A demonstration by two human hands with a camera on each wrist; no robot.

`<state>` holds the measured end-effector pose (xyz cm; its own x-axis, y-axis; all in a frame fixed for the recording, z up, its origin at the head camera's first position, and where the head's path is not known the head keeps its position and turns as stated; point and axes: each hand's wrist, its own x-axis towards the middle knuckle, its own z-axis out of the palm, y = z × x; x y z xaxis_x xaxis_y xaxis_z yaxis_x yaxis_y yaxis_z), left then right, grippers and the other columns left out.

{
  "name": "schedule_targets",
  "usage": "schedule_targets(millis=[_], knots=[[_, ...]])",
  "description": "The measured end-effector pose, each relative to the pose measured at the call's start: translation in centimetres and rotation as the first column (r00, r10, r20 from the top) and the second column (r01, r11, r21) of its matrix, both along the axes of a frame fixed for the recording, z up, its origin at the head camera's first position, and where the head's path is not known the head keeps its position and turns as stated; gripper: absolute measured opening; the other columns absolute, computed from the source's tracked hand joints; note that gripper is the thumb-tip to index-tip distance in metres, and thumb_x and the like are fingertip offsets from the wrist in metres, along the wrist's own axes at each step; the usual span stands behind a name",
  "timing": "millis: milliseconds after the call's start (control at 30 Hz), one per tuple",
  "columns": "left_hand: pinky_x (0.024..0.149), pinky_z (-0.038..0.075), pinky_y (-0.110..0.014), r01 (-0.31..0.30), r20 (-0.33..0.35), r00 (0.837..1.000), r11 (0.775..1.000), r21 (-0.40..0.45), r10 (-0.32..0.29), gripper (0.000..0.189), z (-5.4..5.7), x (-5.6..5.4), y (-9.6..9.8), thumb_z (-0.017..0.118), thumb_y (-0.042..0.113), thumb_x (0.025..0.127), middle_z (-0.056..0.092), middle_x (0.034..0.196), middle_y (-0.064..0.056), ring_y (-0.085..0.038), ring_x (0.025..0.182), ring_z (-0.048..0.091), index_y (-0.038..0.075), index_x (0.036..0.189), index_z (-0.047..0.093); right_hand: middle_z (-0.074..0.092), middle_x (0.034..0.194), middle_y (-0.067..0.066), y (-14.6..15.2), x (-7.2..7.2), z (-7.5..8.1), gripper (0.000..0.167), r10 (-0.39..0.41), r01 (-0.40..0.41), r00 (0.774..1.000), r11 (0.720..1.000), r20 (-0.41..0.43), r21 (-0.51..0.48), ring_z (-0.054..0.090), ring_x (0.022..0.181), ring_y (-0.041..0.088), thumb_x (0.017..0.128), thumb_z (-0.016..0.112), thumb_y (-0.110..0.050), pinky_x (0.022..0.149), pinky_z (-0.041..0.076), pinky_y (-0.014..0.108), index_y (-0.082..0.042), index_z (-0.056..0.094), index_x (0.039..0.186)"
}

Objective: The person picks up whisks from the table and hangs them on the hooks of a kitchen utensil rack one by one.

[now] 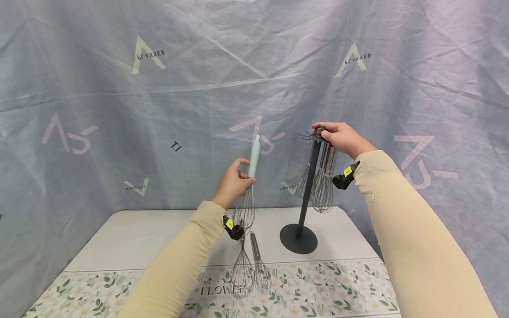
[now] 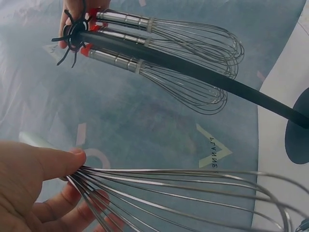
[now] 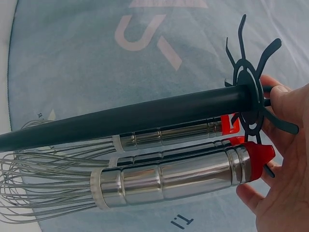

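Note:
My left hand (image 1: 233,182) grips a balloon whisk by its pale green handle (image 1: 254,160), near where the wires begin. The whisk is upright, wires down, over the table. At the right, my right hand (image 1: 347,138) holds the top of a dark utensil stand (image 1: 308,194), thumb and fingers at its ring and hooks. Three whisks with steel handles and red ends hang from the stand, the nearest steel handle (image 3: 169,176) close below my right fingers. In the left wrist view the held whisk's wires (image 2: 193,181) spread away from my thumb.
Two more whisks lie on the table, a larger whisk (image 1: 242,269) and a smaller whisk (image 1: 261,271) beside it. The stand's round base (image 1: 290,244) rests on the white tabletop (image 1: 159,238). A floral cloth (image 1: 318,287) covers the front, and a grey curtain (image 1: 199,110) hangs behind.

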<state>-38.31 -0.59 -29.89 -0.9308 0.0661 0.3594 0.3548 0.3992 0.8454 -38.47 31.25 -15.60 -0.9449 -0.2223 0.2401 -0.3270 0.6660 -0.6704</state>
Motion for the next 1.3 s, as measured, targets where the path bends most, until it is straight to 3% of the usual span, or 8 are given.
schedule_targets(millis=[567,1067,1300], knots=[[0.068,0.049,-0.038,-0.01,-0.125,0.992,0.992,-0.128,-0.006,0.053,1.3,-0.2,2.3,0.079,0.014,0.09,0.062,0.088,-0.004,-0.023,0.075,0.059,0.026,0.136,0.054,0.045,0.155,0.013,-0.2,0.2,-0.1,0.045,0.004,-0.004,1.0,1.0,-0.005,0.003,0.039,0.143,0.03,0.111,0.039,-0.018,0.11,0.036,0.05,-0.017,0.042,0.156],[0.062,0.047,-0.034,0.003,-0.164,0.986,0.981,-0.192,-0.035,0.055,3.2,-0.9,4.5,0.08,0.017,0.089,0.064,0.084,-0.002,-0.02,0.07,0.059,0.026,0.136,0.054,0.046,0.154,0.013,0.0,-0.1,-0.5,0.045,-0.017,0.018,1.0,1.0,-0.022,0.018,0.038,0.144,0.03,0.111,0.038,-0.018,0.109,0.036,0.05,-0.017,0.042,0.155],[0.062,0.047,-0.034,-0.017,-0.187,0.982,0.961,-0.275,-0.036,0.054,3.6,-0.9,5.6,0.078,0.019,0.091,0.065,0.084,0.001,-0.018,0.07,0.06,0.028,0.137,0.052,0.047,0.153,0.014,-0.1,0.0,-0.4,0.045,-0.013,0.013,0.999,1.0,-0.038,0.018,0.038,0.143,0.03,0.111,0.038,-0.019,0.108,0.036,0.05,-0.016,0.041,0.156]])
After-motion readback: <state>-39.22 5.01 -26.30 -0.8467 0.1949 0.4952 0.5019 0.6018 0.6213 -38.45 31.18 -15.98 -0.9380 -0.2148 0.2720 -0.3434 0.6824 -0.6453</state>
